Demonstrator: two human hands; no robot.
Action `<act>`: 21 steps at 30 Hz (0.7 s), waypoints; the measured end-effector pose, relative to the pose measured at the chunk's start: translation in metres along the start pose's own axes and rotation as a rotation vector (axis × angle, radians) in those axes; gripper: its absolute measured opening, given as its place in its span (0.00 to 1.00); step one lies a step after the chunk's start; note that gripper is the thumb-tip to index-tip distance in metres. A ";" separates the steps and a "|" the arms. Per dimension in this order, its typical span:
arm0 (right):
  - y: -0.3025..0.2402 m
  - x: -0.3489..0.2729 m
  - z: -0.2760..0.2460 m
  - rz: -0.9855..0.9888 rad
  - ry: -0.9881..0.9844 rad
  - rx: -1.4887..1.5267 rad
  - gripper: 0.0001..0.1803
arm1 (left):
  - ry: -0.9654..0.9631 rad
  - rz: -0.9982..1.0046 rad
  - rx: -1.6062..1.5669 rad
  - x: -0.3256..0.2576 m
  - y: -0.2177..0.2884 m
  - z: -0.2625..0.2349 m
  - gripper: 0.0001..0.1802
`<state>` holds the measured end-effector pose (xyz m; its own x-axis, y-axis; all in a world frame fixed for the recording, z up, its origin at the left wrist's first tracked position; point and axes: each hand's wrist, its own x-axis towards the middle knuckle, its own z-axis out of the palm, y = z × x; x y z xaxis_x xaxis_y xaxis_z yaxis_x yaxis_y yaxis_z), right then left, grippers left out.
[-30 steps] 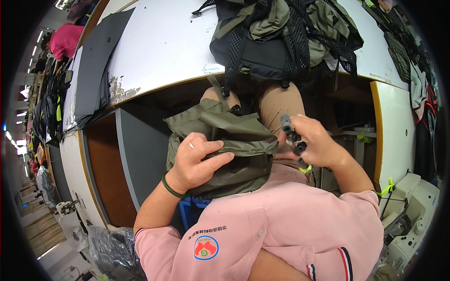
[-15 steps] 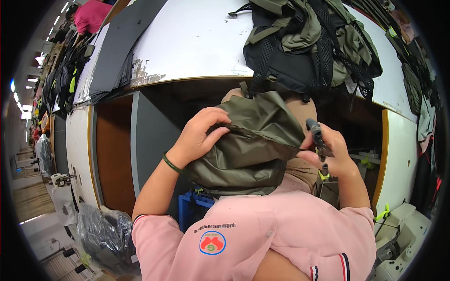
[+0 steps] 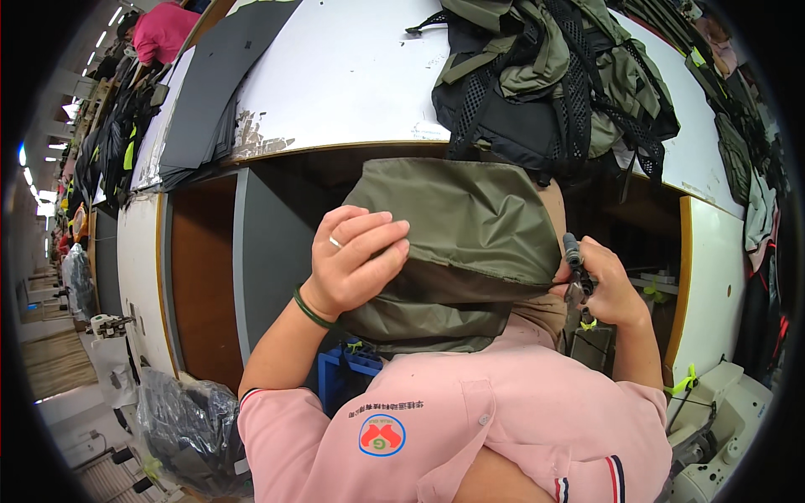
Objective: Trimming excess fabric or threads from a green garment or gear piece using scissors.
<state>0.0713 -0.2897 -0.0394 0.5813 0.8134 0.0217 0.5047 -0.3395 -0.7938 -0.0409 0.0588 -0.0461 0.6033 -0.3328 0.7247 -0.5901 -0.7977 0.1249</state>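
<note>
Olive-green smooth fabric piece (image 3: 474, 205): across my lap, between my pink shirt (image 3: 419, 394) and the table's front edge, a long fold running sideways between my hands.
Left hand (image 3: 356, 260): its fingers lie side by side over the left part of the fold; the thumb is hidden, so I cannot tell whether I pinch there.
Right hand (image 3: 608, 281): closed around a small dark metal tool (image 3: 574, 268) with a rounded grey end, thumb and forefinger at the cloth's right corner.
Step in hand: I judge that I am spreading the fold and lining up its edge.
Next move: seems to call for a steady grip at the right corner and a light left hand, so the slippery cloth lies flat and the tool does not snag it.
Near edges: the white worn-edged table (image 3: 360, 67) lies just beyond the cloth; the black-and-olive mesh-strapped backpack (image 3: 520, 121) overhangs it close to the upper right corner, contact unclear.
Room for my elbows: on my left, a gap before the grey upright panel (image 3: 272, 251); on my right, one before the white yellow-edged panel (image 3: 713, 285).
Below: a blue plastic crate (image 3: 329, 377) by my left forearm.
</note>
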 end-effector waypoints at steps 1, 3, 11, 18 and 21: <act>0.001 -0.001 0.001 0.002 0.001 -0.003 0.19 | 0.012 0.039 0.025 0.001 0.003 -0.002 0.12; 0.004 -0.001 0.003 0.005 0.002 -0.005 0.18 | 0.018 0.084 0.036 0.003 0.007 -0.005 0.12; 0.007 0.005 0.005 0.074 0.059 -0.014 0.19 | -0.383 -0.671 -0.694 0.003 0.015 -0.008 0.10; -0.007 0.036 -0.012 -0.074 -0.086 -0.412 0.29 | -0.548 -1.123 -1.182 0.007 0.008 -0.002 0.09; -0.012 0.049 -0.016 -0.095 -0.113 -0.471 0.31 | -0.582 -1.106 -1.210 0.011 0.007 -0.002 0.08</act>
<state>0.1041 -0.2536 -0.0190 0.4590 0.8884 -0.0066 0.8007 -0.4169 -0.4302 -0.0390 0.0506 -0.0359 0.9029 -0.2749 -0.3303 0.3299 -0.0492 0.9427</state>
